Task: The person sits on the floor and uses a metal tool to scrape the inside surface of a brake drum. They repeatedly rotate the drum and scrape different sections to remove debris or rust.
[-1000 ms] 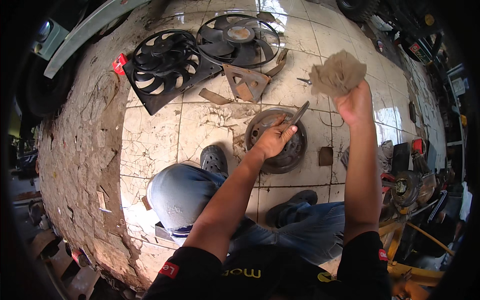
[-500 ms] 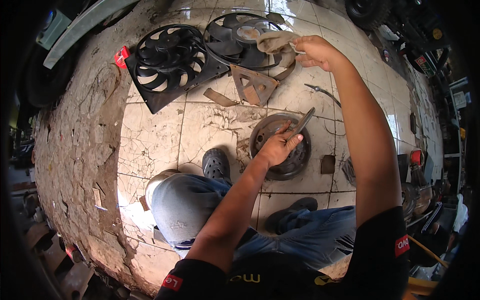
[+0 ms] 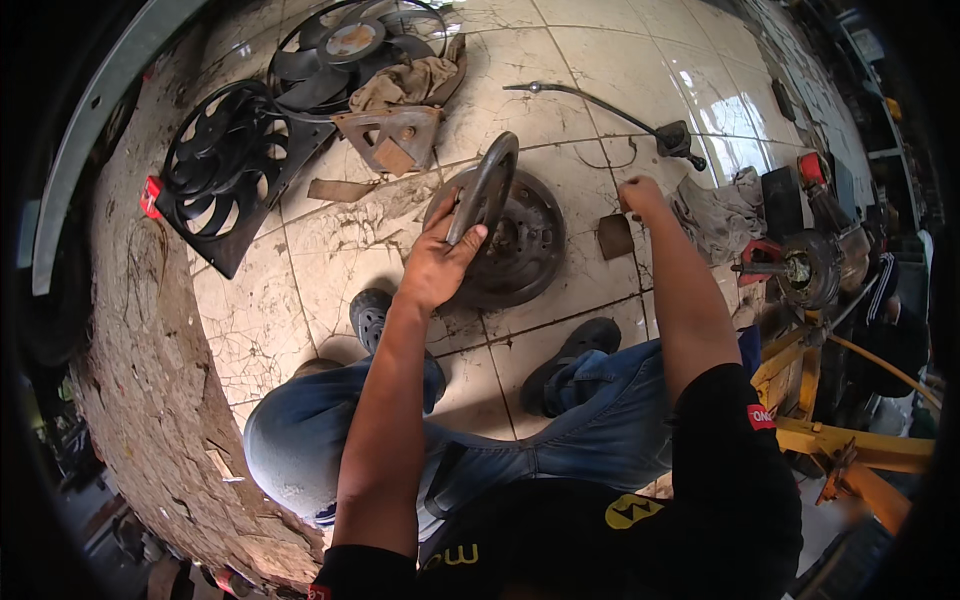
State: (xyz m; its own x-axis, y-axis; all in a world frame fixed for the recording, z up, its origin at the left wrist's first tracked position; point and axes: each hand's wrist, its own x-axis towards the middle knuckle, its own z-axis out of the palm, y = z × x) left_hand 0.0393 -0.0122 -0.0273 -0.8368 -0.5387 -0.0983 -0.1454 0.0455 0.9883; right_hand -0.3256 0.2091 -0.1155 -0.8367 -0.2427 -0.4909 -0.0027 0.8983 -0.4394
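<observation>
My left hand (image 3: pixel 437 262) grips a dark metal ring-shaped disc (image 3: pixel 487 190), thumb on the near side, holding it tilted on edge. Behind and below it, a round dark metal plate (image 3: pixel 530 240) with holes lies on the tiled floor, partly covered by the disc and hand. My right hand (image 3: pixel 641 197) hangs to the right with fingers curled in; nothing shows in it. Nearest to it is a small brown square pad (image 3: pixel 615 237). A crumpled tan rag (image 3: pixel 405 83) rests on a rusty triangular bracket (image 3: pixel 390 135) at the back left.
Black radiator fans (image 3: pixel 215 165) lie far left beside a brown strip (image 3: pixel 340 190). A lever with a cable (image 3: pixel 590 98) stretches across the back right. At right are a grey cloth (image 3: pixel 725 215), a greasy hub part (image 3: pixel 803 268) and a yellow metal frame (image 3: pixel 850 442). Rough broken ground (image 3: pixel 150 350) borders the tiles at left.
My right hand has let go of the rag, now on the bracket, and come back toward me. My left hand still holds the disc, now tilted with its face showing more. The view has shifted right.
</observation>
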